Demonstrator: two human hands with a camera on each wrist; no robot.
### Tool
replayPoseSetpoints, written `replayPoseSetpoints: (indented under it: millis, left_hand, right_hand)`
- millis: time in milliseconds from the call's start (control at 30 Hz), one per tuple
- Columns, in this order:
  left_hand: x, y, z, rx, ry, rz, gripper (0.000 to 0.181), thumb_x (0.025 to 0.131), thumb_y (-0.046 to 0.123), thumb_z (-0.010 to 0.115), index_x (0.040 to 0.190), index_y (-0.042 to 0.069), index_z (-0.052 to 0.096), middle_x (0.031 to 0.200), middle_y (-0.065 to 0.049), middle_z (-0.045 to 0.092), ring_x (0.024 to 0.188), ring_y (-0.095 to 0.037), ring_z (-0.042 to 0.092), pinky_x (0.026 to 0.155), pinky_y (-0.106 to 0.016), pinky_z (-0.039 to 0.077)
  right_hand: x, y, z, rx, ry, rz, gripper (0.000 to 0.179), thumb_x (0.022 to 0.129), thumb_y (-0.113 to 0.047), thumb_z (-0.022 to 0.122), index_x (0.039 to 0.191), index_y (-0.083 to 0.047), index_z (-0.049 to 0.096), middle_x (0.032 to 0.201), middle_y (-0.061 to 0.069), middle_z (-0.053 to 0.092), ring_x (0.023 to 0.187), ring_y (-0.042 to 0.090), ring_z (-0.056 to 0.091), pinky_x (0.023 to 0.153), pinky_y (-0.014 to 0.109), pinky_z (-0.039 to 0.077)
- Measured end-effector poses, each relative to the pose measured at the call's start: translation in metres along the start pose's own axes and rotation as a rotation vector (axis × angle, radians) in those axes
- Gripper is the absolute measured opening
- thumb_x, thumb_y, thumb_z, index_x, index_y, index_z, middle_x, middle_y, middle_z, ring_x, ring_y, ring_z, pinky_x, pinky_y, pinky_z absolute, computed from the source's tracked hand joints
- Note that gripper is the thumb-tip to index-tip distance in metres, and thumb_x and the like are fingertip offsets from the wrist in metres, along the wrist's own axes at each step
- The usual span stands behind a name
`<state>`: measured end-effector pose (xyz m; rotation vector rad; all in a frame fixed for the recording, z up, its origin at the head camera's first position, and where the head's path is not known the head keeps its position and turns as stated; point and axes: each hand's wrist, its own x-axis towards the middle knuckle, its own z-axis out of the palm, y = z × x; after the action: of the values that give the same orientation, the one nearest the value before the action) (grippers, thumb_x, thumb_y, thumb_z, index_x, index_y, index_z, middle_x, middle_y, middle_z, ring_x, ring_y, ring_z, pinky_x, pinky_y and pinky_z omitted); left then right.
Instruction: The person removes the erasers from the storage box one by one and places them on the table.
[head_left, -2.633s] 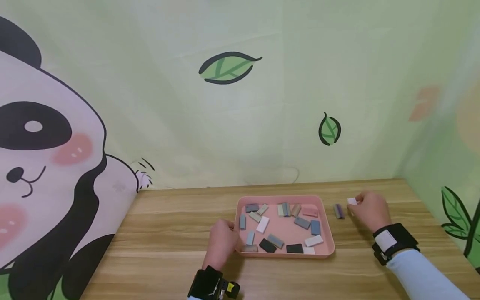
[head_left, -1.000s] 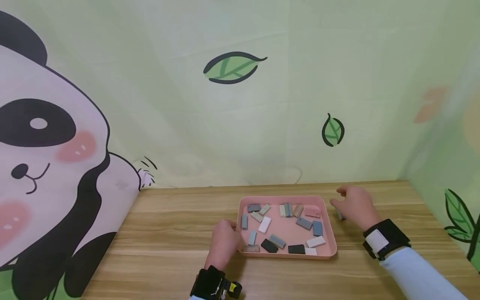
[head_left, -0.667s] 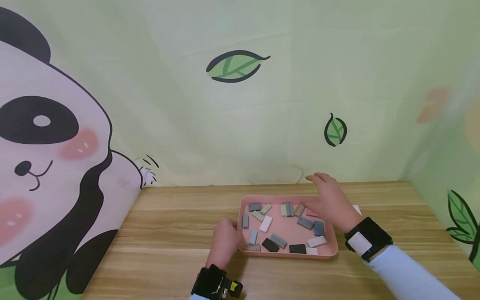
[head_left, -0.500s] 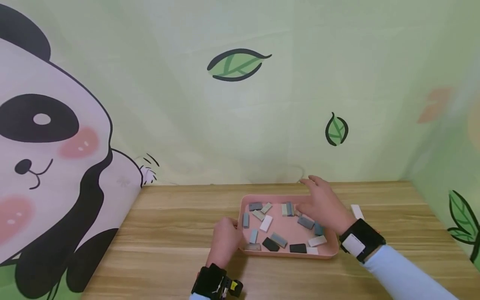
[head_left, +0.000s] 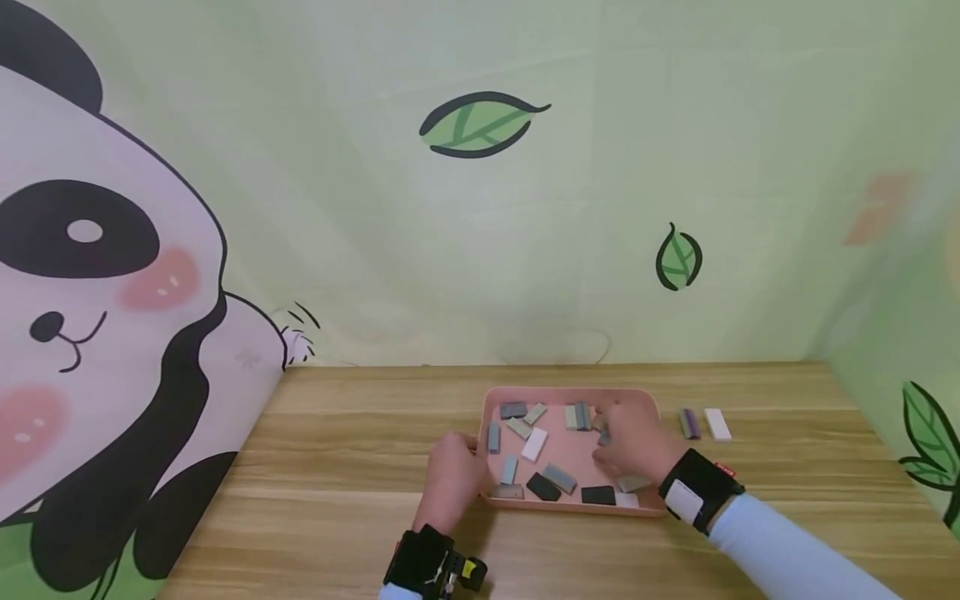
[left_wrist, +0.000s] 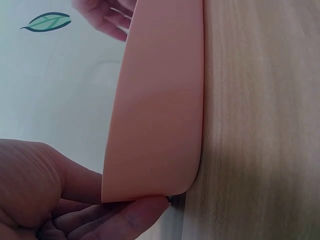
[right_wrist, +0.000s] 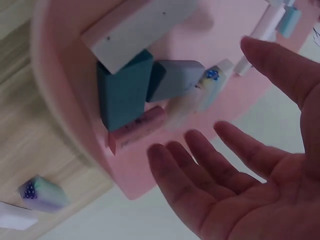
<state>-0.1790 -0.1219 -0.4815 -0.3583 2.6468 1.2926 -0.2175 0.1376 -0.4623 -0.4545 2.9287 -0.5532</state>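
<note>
My left hand point(head_left: 452, 473) pinches the left end of the pink tray point(head_left: 570, 392), thumb at the rim and fingers along the outer wall. Inside the tray lie several small rectangular blocks, among them a white block point(head_left: 534, 445) and a black block point(head_left: 543, 487). Over the tray's right half is my right hand point(head_left: 637, 443), its thumb and fingers spread apart with nothing between them. Beside those fingers, the right wrist view shows a teal block point(right_wrist: 125, 92), a red block point(right_wrist: 137, 130) and a grey block point(right_wrist: 175, 80). The right hand hides some blocks in the head view.
On the wooden table point(head_left: 337, 500), right of the tray, a purple-and-grey block point(head_left: 689, 423) and a white block point(head_left: 717, 425) lie side by side. A light green printed backdrop point(head_left: 360, 208) rises behind the table's far edge.
My right hand has let go of the white block, leaving it beside the purple-and-grey one, and has moved left over the tray. The left hand stays at the tray's left end.
</note>
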Motion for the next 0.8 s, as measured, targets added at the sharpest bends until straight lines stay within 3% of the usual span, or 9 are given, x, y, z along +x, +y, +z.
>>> replayPoseSetpoints:
  millis: [100, 233, 533, 800]
  left_hand:
    - [-0.001, 0.0, 0.0, -0.002, -0.001, 0.005, 0.019, 0.088, 0.009, 0.058, 0.104, 0.003, 0.066, 0.078, -0.006, 0.057, 0.06, -0.019, 0.055, 0.052, -0.03, 0.045]
    - [-0.001, -0.001, 0.0, -0.004, -0.003, 0.002, 0.02, 0.087, 0.009, 0.059, 0.105, 0.003, 0.065, 0.08, -0.006, 0.057, 0.061, -0.019, 0.055, 0.052, -0.03, 0.046]
    - [0.001, -0.002, 0.0, -0.006, -0.003, -0.017, 0.021, 0.088, 0.012, 0.059, 0.107, 0.004, 0.065, 0.083, -0.006, 0.057, 0.061, -0.018, 0.055, 0.051, -0.03, 0.046]
    - [0.002, -0.003, 0.0, -0.003, 0.009, 0.013, 0.021, 0.088, 0.011, 0.058, 0.106, 0.003, 0.065, 0.084, -0.007, 0.057, 0.061, -0.018, 0.055, 0.05, -0.03, 0.045]
  right_hand:
    - [0.001, 0.0, 0.002, 0.002, -0.072, 0.043, 0.046, 0.07, -0.026, 0.078, 0.107, -0.008, 0.059, 0.096, 0.003, 0.057, 0.083, 0.018, 0.051, 0.069, 0.031, 0.045]
    - [0.002, 0.0, 0.003, -0.013, -0.071, 0.027, 0.026, 0.07, -0.02, 0.076, 0.089, -0.012, 0.06, 0.076, 0.0, 0.051, 0.07, 0.016, 0.048, 0.06, 0.03, 0.038]
    - [0.004, 0.001, 0.005, 0.005, -0.075, 0.038, 0.026, 0.073, -0.011, 0.072, 0.094, -0.009, 0.057, 0.081, 0.001, 0.053, 0.072, 0.016, 0.049, 0.064, 0.03, 0.041]
    - [0.003, 0.001, 0.011, 0.035, -0.111, 0.022, 0.02, 0.079, -0.01, 0.068, 0.095, -0.011, 0.055, 0.082, 0.0, 0.052, 0.076, 0.016, 0.049, 0.069, 0.029, 0.042]
